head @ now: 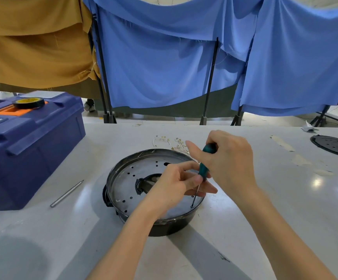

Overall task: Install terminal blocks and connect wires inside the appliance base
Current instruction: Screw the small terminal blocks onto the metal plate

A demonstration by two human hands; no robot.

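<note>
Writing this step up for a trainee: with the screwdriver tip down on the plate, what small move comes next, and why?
Probably twist the green screwdriver with the right hand while the left hand steadies it: both grip it, and its tip sits at a hole by the near rim of the metal plate. A screw there is too small to confirm.

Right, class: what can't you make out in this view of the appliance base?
Head view:
Tip of the screwdriver: too small to show any screw.
Inside the appliance base: hidden by its metal plate and the left hand.
The small parts behind: tiny, partly behind the right hand.
The black disc: cut by the right edge.
</note>
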